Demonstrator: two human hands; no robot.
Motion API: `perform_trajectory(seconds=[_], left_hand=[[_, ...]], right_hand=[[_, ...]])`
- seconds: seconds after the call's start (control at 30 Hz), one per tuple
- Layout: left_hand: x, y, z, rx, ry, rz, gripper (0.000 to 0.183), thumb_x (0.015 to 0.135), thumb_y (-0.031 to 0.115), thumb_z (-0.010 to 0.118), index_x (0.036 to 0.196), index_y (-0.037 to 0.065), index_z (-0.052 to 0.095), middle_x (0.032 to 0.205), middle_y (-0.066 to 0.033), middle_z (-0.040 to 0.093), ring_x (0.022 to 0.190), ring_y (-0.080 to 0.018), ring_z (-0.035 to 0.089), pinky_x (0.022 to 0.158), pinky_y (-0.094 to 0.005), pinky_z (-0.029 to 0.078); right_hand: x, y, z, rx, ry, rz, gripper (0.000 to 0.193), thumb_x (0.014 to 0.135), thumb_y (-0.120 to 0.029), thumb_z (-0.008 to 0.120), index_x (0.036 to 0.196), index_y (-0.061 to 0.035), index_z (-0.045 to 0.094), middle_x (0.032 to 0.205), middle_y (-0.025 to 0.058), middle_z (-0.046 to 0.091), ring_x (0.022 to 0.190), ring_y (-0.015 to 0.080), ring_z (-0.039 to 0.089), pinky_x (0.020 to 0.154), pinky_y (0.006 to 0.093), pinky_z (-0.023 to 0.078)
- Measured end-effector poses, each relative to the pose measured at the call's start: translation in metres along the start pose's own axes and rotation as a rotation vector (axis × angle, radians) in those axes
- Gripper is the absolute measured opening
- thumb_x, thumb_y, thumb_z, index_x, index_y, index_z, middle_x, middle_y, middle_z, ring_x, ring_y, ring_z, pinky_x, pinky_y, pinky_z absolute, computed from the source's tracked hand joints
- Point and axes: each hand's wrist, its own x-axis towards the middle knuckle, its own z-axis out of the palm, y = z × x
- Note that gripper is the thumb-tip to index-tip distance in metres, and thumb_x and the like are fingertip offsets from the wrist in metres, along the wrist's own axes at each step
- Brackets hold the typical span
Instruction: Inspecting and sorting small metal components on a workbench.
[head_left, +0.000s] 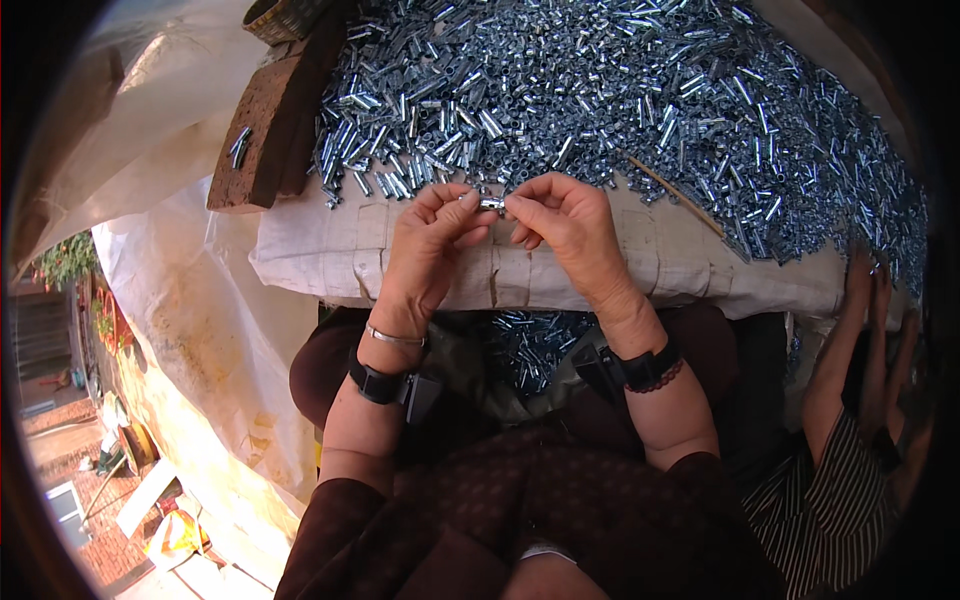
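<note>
Between my two hands, just over the near edge of the cloth-covered table, is a small shiny metal tube [490, 203]. My left hand [422, 240] pinches its left end between thumb and fingers. On the other end, the thumb and fingertips of my right hand [572, 225] are closed. Fingertips cover parts of the tube, so its ends are hidden. Directly beyond my hands spreads a large heap of similar silvery metal tubes [520, 110], short and long ones mixed.
A reddish-brown block [245, 150] at the left edge carries a few metal pieces, with a woven basket [275, 20] behind it. A thin stick [680, 193] lies against the heap. More metal pieces [535, 345] sit below the table edge. Another person's arm [840, 350] reaches in at right.
</note>
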Motion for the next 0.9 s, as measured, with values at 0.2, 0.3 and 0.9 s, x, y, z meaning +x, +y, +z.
perform_trajectory(seconds=[0.2,0.3,0.9], left_hand=[[-0.009,0.005,0.013,0.327,-0.102,0.102,0.023,0.089,0.011,0.063,0.108,-0.003,0.062,0.096,-0.0125,0.068,0.084,-0.0161,0.067,0.072,-0.0232,0.054],[-0.010,0.003,0.015,0.413,-0.107,0.140,0.026,0.089,0.011,0.062,0.110,-0.005,0.062,0.097,-0.0132,0.068,0.084,-0.0150,0.066,0.073,-0.0238,0.053],[-0.003,-0.012,0.009,0.372,-0.072,0.172,0.023,0.090,0.008,0.061,0.108,-0.006,0.063,0.095,-0.0110,0.068,0.080,-0.0128,0.065,0.073,-0.0228,0.054]], right_hand=[[0.000,-0.002,-0.005,0.050,0.062,0.021,0.016,0.085,-0.015,0.065,0.090,-0.0005,0.063,0.074,0.0032,0.065,0.061,0.0075,0.060,0.055,0.0196,0.047],[-0.001,-0.002,-0.005,0.084,0.072,0.067,0.015,0.085,-0.015,0.065,0.090,-0.0005,0.063,0.074,0.0039,0.065,0.061,0.0076,0.060,0.057,0.0193,0.048],[0.003,0.009,-0.008,0.132,0.064,0.106,0.018,0.089,-0.016,0.061,0.092,0.0017,0.064,0.081,0.0078,0.067,0.068,0.0124,0.066,0.062,0.0214,0.051]])
